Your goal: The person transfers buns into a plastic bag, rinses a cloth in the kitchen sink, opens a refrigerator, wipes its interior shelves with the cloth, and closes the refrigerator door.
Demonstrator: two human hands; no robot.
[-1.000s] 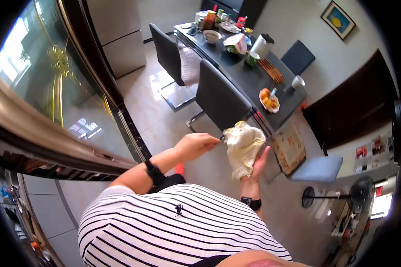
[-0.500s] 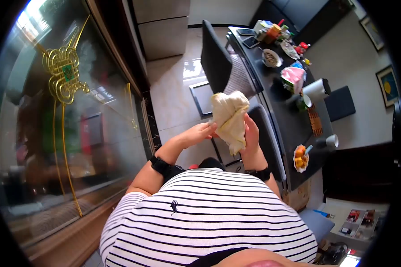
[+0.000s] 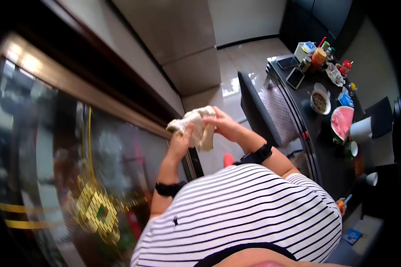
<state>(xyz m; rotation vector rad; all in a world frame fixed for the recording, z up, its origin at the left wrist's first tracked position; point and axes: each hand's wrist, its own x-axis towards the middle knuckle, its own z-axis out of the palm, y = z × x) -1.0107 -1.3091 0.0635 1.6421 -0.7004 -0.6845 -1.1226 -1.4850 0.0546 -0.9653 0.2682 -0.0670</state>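
Note:
A crumpled cream-coloured cloth [image 3: 196,122] is held up in front of my striped shirt, near the glass door with the golden pattern. My left hand [image 3: 181,141] grips the cloth's left end, thumb on top. On the opposite side, my right hand [image 3: 225,124] has its fingers over the cloth's upper right part. Folds hide some of the fingertips. One corner of the cloth hangs down between the hands. Both wrists carry black bands.
The glass door [image 3: 133,178] and its frame stand close on the left. To the right are a dark chair [image 3: 258,107] and a long black table [image 3: 307,102] bearing two phones, a bowl [image 3: 320,100], jars and a cut watermelon [image 3: 341,122]. A tall cabinet [image 3: 187,53] stands ahead.
My view has turned left, towards the glass door. The cloth has gone from hanging upright to bunched sideways between both hands, and my right hand has moved onto its upper part.

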